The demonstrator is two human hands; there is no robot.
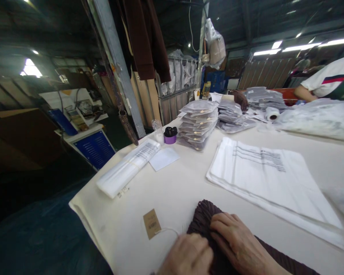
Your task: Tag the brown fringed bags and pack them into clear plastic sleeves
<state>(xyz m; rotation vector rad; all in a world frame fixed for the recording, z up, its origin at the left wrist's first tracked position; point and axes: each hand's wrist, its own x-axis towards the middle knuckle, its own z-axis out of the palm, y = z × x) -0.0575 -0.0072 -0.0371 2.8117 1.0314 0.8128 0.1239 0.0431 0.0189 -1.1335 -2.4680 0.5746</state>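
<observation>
A dark brown pleated garment [202, 217] lies at the near edge of the white table [174, 191]. My left hand [189, 256] is closed into a pinch at the garment's left edge, where a white string runs to a brown paper tag [151, 224]. What the fingers pinch is hidden. My right hand [235, 240] lies on top of the garment with its fingers curled down over the fabric.
A stack of flat white plastic bags [269, 175] lies to the right. A folded bundle of bags [129, 166] and a white sheet [164, 158] lie to the left. Packed grey bags [199, 122] and a purple cup [170, 136] stand behind. Another person [326, 82] works at the far right.
</observation>
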